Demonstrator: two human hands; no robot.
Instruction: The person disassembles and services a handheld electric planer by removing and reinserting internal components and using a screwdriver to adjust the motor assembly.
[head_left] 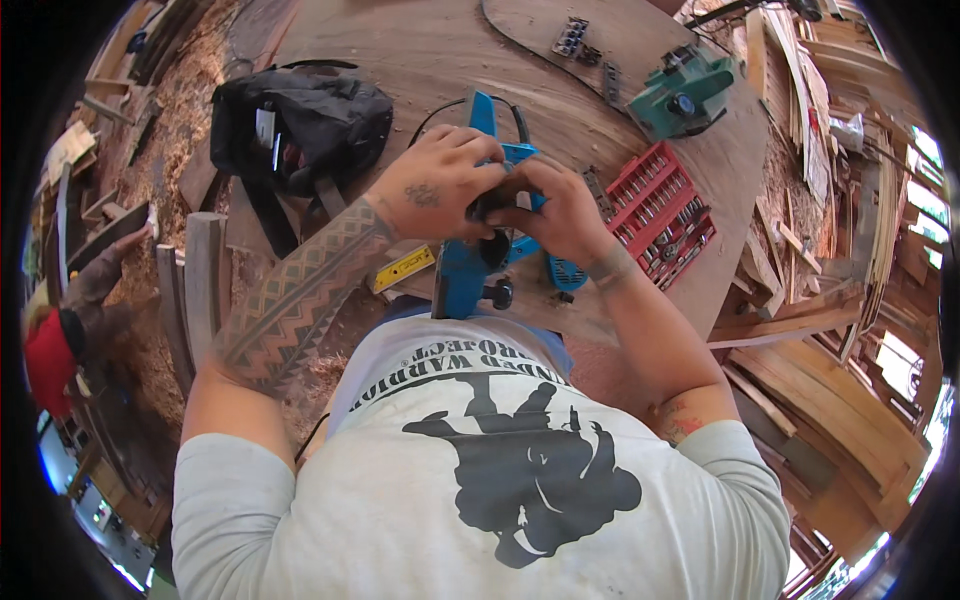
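A blue power tool (463, 280) with black parts stands close in front of my body, at the near edge of the wooden work surface. My left hand (440, 185) is closed over its upper part, fingers bent toward the middle. From the other side my right hand (560, 210) meets it, thumb and fingers curled in at a dark part between the two hands. What the right fingertips grip is hidden. A round black knob (499, 293) sticks out low on the tool. Beside the tool lies a yellow level or ruler (404, 268), left of it.
A red socket set case (655, 205) lies open on the right, with a green power tool (683, 92) beyond it. Left stands a black bag (300, 125). Sockets on a rail (571, 37) lie at the far side. Another person in red (50, 360) is at the left edge.
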